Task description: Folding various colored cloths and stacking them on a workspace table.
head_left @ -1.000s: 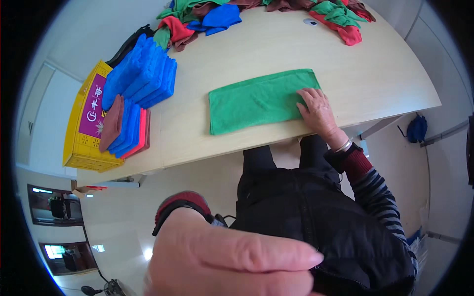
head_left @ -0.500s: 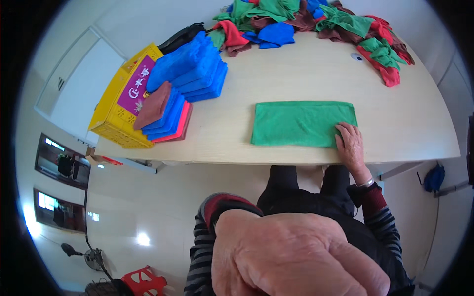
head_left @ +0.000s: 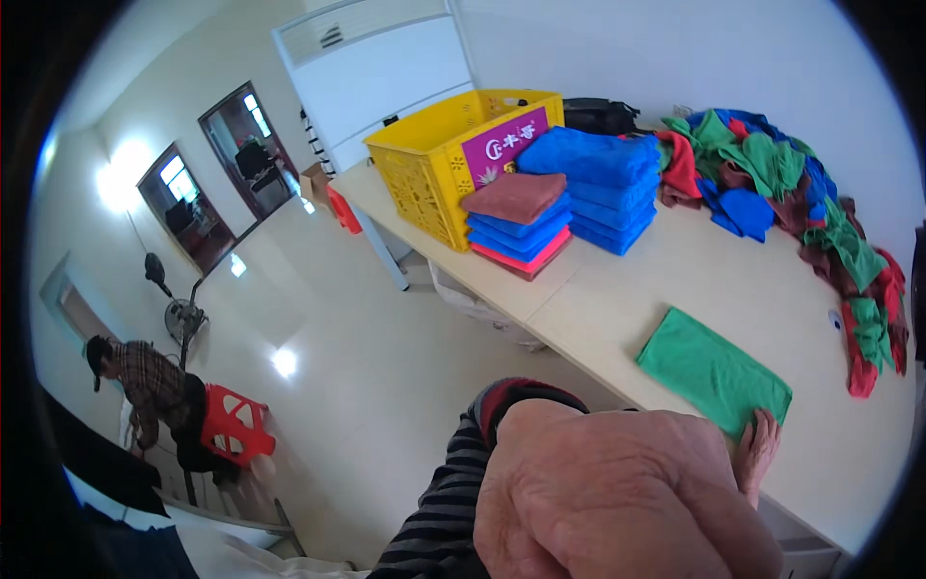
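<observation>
A green cloth (head_left: 709,372), folded into a flat rectangle, lies near the table's front edge. My right hand (head_left: 760,452) rests at its near right end, fingers stretched out over the edge and not gripping it. Close to the camera, my left hand (head_left: 617,487) is raised with its back showing; it fills much of the lower middle. Its fingertips are hidden, so what it holds, if anything, does not show. The left arm wears a grey-and-black striped sleeve.
Left of the green cloth stand stacks of folded blue cloths (head_left: 596,183) and smaller folded brown cloths (head_left: 516,196), beside a yellow crate (head_left: 424,183). A loose heap of mixed cloths (head_left: 762,164) lies along the wall. A person (head_left: 154,396) sits on a red stool (head_left: 236,425).
My view has swung left, bringing the seated person and more of the room in. The right hand stays at the green cloth's end; the left hand remains raised near the camera.
</observation>
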Tool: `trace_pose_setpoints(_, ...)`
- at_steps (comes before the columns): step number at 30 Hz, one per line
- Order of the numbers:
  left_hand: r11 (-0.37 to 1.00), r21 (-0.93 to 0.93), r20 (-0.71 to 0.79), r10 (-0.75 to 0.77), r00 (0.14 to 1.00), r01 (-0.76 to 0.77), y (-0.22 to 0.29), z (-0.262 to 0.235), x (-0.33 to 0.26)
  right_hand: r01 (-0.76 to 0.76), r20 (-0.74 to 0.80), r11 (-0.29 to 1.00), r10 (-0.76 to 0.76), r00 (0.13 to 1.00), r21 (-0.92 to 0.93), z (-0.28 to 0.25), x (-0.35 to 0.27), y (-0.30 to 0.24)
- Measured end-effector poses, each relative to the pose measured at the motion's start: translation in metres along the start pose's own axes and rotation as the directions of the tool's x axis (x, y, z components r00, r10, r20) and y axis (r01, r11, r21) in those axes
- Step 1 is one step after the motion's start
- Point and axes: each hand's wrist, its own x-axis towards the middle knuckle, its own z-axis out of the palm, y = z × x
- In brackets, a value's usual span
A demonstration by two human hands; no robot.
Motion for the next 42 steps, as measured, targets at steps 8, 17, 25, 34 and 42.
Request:
trace_pose_setpoints(8, 0.993, 0.093, -0.192, 0.09, 0.977, -0.073, 0.011, 0.024, -0.015, 0.044, -0.001, 0.999, -0.044, 0.999, -0.016, 0.018, 0.009, 0.009)
trace_pose_setpoints(17, 0.967, -0.141, -0.285, -0.244, 0.927, 0.211, 0.039, 0.032, -0.029, 0.032, -0.002, 0.997, -0.032, 0.999, -0.072, 0.009, 0.0, 0.015)
trace_pose_setpoints(25, 0.988, 0.134, 0.116, 0.062, 0.991, -0.078, 0.024, -0.002, -0.018, 0.042, -0.002, 0.997, -0.042, 0.999, -0.068, 0.004, 0.001, 0.011)
trace_pose_setpoints(34, 0.999, -0.048, 0.186, 0.009, 0.983, 0.0, 0.017, -0.019, -0.021, 0.039, -0.012, 0.997, -0.039, 0.999, -0.067, 0.006, 0.005, 0.003)
trace_pose_setpoints(42, 0.986, 0.091, 0.038, 0.135, 0.99, -0.138, 0.002, -0.014, -0.047, 0.04, -0.016, 0.995, -0.042, 0.999, -0.09, 0.003, 0.004, 0.002)
